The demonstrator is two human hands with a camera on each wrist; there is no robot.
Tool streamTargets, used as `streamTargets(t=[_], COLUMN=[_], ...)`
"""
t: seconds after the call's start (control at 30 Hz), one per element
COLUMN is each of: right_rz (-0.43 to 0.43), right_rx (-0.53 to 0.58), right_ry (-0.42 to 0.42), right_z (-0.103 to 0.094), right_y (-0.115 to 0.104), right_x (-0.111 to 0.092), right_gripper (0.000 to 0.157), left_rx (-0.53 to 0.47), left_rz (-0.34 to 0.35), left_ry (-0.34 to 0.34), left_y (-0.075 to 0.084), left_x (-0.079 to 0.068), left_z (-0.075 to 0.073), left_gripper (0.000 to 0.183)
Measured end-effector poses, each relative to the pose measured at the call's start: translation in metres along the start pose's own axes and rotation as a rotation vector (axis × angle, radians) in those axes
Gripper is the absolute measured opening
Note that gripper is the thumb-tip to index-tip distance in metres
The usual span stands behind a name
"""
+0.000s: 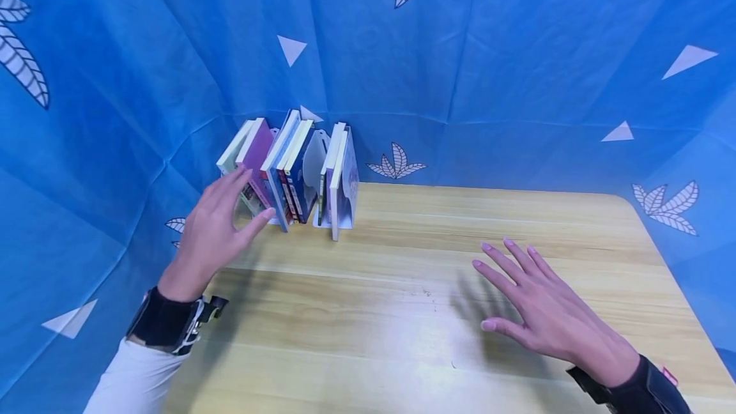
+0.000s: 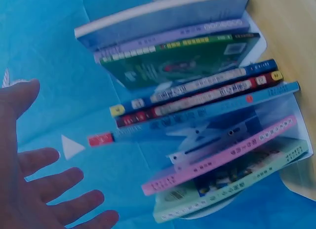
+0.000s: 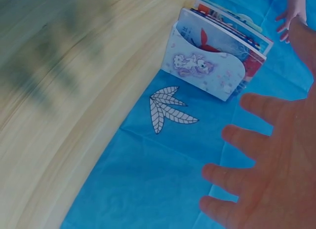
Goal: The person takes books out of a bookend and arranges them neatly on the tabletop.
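My left hand (image 1: 215, 229) hovers in front of the left end of a row of upright books, thumb spread from the fingers and nothing held. Nearest to it in the head view are a pink book (image 1: 257, 152) and a pale green book (image 2: 232, 184), both leaning. Beside them stand a light blue book (image 2: 217, 106), a red-spined book (image 2: 202, 99) and a dark blue book (image 2: 197, 86). A green book (image 2: 177, 63), a purple one and a thicker pale one form the other group. Over the table's right half, my right hand (image 1: 535, 305) is spread and holds nothing.
White bookends stand among the books; the end one (image 3: 202, 71) carries a pony picture. A blue cloth (image 1: 402, 69) with leaf and triangle prints hangs behind and beside the wooden table (image 1: 368, 312). The books stand at its back left, against the cloth.
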State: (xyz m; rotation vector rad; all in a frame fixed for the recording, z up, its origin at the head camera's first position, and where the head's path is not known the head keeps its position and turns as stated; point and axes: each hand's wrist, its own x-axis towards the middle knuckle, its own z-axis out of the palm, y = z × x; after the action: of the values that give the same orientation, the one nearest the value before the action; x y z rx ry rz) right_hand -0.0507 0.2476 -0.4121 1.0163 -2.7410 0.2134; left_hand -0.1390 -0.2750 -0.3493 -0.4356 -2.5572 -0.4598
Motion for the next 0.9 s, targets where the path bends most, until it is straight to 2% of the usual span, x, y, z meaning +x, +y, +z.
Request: streamTargets(t=[0.27,0.63,0.77,0.9], right_rz=[0.009,0.024,0.039,0.05], right_rx=[0.003,0.011,0.024,0.031], right_ry=[0.002,0.002,-0.002,-0.011], right_z=[0.0,0.004,0.007,0.01], right_y=[-0.001,-0.003,-0.005,-0.007], right_x=[-0.001,-0.004,-0.006,-0.007], right_gripper=[0.086,0.086,0.085,0.084], left_rx=[-0.06,-0.139,-0.184,-0.188], left_rz=[-0.176,-0.424,-0.525,-0.583], left_ry=[0.007,0.064,0.038,0.035], left_y=[-0.023,-0.052,-0.065,-0.074], left_x=[0.011,0.031,0.04,0.044], left_z=[0.001,0.013,0.02,0.028], left_gripper=[0.073,0.078,0.081,0.078])
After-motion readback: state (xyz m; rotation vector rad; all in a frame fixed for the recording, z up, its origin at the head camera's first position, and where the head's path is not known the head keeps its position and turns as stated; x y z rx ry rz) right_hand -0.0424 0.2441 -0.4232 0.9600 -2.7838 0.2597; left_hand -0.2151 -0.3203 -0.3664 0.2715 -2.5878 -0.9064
